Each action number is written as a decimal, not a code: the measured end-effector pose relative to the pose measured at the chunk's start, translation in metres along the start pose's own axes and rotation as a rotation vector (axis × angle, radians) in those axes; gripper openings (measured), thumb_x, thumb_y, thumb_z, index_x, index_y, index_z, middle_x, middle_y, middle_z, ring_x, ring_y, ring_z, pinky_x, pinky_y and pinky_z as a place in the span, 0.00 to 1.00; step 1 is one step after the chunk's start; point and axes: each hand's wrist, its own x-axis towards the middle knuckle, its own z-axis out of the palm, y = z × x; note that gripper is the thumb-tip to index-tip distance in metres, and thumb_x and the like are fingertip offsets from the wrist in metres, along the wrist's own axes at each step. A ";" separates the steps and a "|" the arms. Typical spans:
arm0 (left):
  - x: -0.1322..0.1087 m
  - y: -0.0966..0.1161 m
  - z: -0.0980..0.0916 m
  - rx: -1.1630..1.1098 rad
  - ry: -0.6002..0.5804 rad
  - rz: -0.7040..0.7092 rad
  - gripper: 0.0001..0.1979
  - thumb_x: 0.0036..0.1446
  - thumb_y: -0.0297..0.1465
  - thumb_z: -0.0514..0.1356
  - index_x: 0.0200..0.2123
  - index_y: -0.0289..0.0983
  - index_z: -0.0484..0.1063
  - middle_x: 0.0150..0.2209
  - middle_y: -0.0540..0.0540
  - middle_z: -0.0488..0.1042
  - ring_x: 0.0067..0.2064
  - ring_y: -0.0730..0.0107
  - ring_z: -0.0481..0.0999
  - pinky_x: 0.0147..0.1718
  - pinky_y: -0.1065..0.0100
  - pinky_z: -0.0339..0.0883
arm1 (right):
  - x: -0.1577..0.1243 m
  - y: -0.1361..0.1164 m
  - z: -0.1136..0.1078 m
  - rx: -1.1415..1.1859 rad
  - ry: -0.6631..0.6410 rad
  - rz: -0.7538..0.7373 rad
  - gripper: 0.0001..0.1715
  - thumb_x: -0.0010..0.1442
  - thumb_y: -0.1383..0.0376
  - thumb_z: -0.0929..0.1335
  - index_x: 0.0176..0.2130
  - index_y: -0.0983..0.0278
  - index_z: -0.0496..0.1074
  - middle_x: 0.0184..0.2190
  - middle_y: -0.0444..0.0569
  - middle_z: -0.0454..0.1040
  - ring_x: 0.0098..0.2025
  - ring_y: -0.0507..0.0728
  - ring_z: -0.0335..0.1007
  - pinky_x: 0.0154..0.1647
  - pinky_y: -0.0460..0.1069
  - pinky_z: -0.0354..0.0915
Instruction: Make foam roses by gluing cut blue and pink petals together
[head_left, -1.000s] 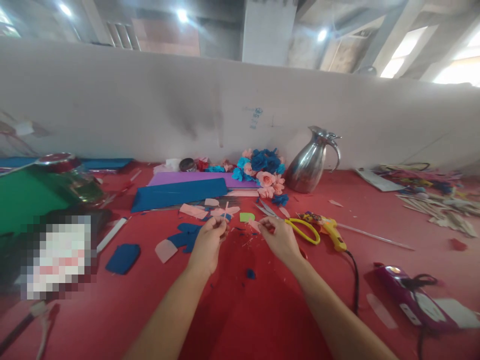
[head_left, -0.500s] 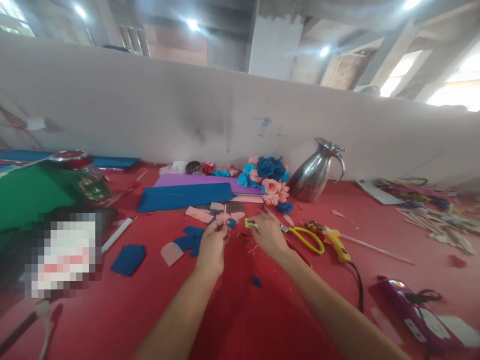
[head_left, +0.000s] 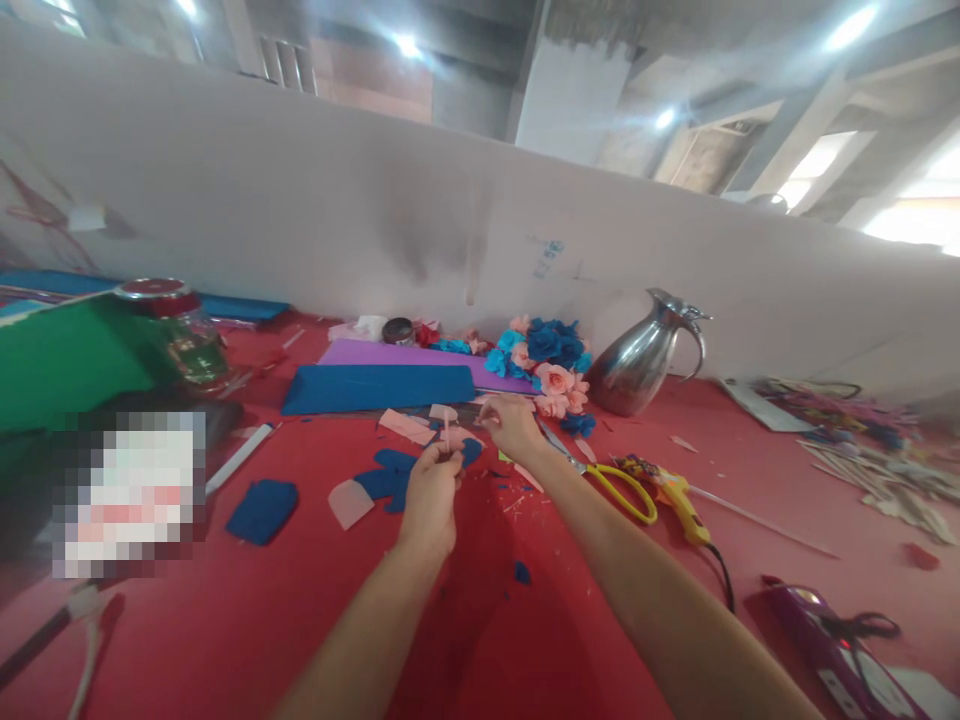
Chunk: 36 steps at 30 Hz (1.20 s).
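My left hand (head_left: 433,490) is closed on a thin pale pink strip (head_left: 447,432) that stands upright from its fingertips. My right hand (head_left: 511,424) reaches farther forward, its fingers bent over the pink scraps near the blue sheet (head_left: 379,388); what its fingertips touch is too small to tell. Blue cut pieces (head_left: 386,475) and a pink petal piece (head_left: 350,504) lie left of my left hand. Beside my right wrist are yellow-handled scissors (head_left: 621,492). Behind my right hand sits a bunch of blue and pink paper flowers (head_left: 555,365).
A metal jug (head_left: 637,360) stands at the back right, with a yellow glue gun (head_left: 684,508) before it. A purple device (head_left: 832,640) lies at the near right. On the left are a glass jar (head_left: 193,345), a green sheet (head_left: 67,360) and a blue square (head_left: 262,511).
My right hand has moved forward and slightly left, away from the small yellow-green piece. My left hand keeps hold of the strip. The view has shifted a little.
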 end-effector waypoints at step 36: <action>-0.023 -0.002 0.006 0.537 -0.385 -0.008 0.17 0.37 0.42 0.70 0.27 0.36 0.74 0.27 0.48 0.74 0.30 0.68 0.69 0.34 0.68 0.59 | -0.115 -0.008 -0.019 1.213 0.236 0.405 0.13 0.45 0.60 0.74 0.32 0.64 0.73 0.27 0.46 0.78 0.30 0.54 0.74 0.35 0.49 0.67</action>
